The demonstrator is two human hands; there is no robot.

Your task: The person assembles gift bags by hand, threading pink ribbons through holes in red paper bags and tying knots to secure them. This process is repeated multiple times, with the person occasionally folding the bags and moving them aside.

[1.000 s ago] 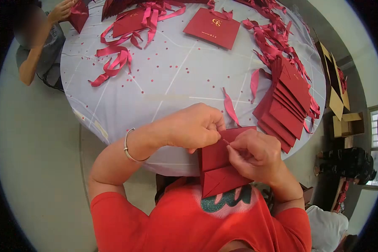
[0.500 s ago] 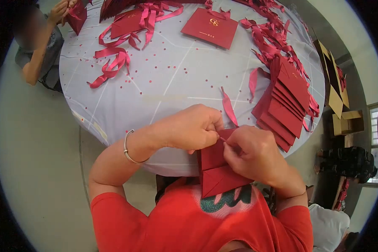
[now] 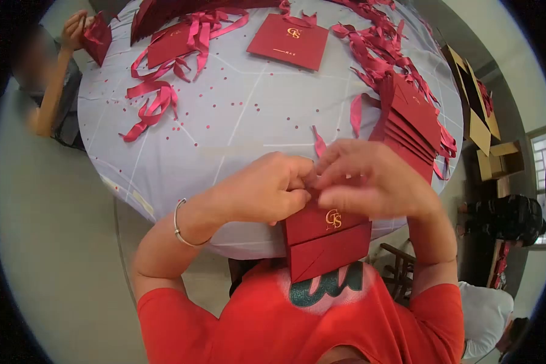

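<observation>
A dark red paper gift bag (image 3: 327, 249) with a gold logo lies against my chest at the table's front edge, its folded bottom toward me. My left hand (image 3: 276, 188) is closed in a pinch at the bag's top edge; the exact grip is hidden behind the fingers. Over the same edge is my right hand (image 3: 376, 179), slightly blurred, its fingers apart and nothing visible between them. Just beyond the hands a pink ribbon end (image 3: 319, 142) lies on the cloth. To the right, a stack of red bags (image 3: 412, 121) lies fanned out, partly covered by my right hand.
Pink ribbons (image 3: 376, 54) are heaped along the right side, with more ribbons (image 3: 158, 106) at left. A flat red bag (image 3: 290, 42) lies at the back. Small red dots scatter over the tablecloth (image 3: 236, 127). A co-worker's hand (image 3: 74, 29) holds a bag; cardboard boxes (image 3: 500, 161) stand right.
My right hand has released its pinch, opened and lifted slightly up and right, uncovering the gold logo. My left hand stays pinched at the bag's top. The view has shifted slightly.
</observation>
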